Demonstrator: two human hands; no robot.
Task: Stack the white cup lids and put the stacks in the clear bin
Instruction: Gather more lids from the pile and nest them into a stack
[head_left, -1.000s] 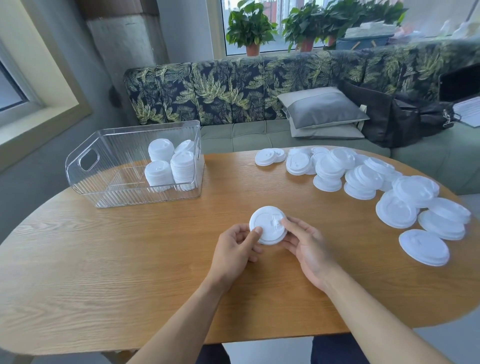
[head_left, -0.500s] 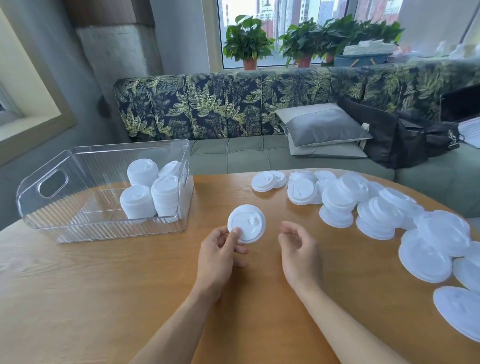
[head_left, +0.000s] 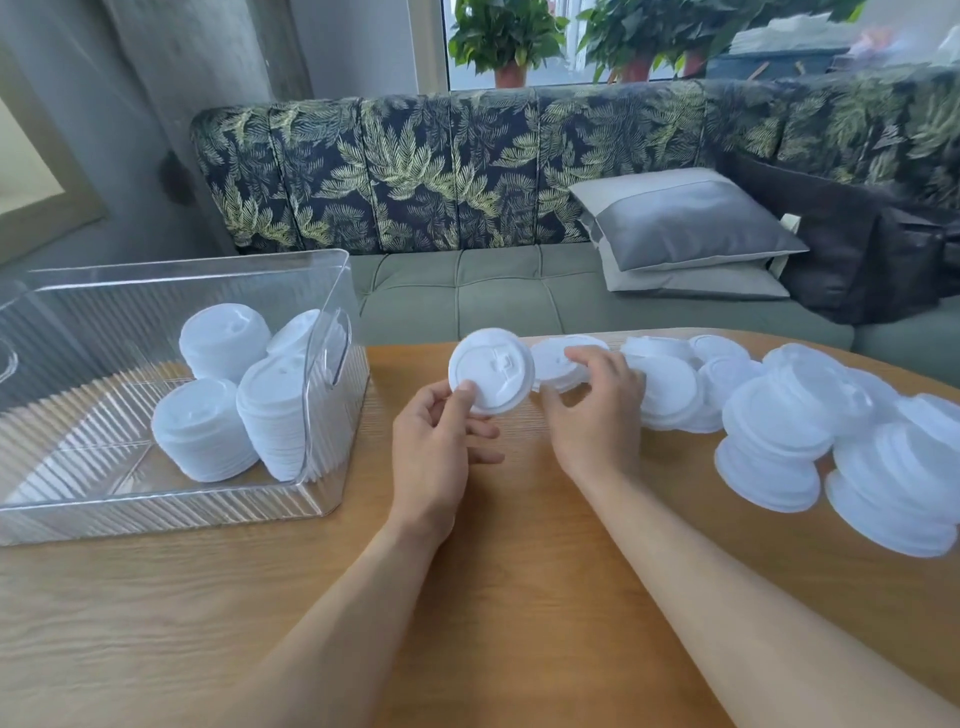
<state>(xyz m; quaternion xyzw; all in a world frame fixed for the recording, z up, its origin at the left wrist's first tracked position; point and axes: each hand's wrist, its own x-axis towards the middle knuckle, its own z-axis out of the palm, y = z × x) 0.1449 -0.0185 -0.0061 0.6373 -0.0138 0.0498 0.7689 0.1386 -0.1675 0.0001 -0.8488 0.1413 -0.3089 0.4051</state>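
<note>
- Illumination: bright, even daylight entering from the window (head_left: 571, 47) at the far side.
- Shadows: soft and faint on the worktop (head_left: 493, 597), lying under the hands and beside the lids.
- Glare: pale reflections on the ribbed walls of the clear bin (head_left: 332, 467); the window area is washed out.
- Blur: motion smear on the loose lids (head_left: 831, 431) at right.
- Distortion: wide-angle bending toward the frame edges.

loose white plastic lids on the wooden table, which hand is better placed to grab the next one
Right. The right hand already reaches over a loose white plastic lid at the near end of the spread, fingers curled at it. The left hand is occupied pinching the round white lid.
</note>
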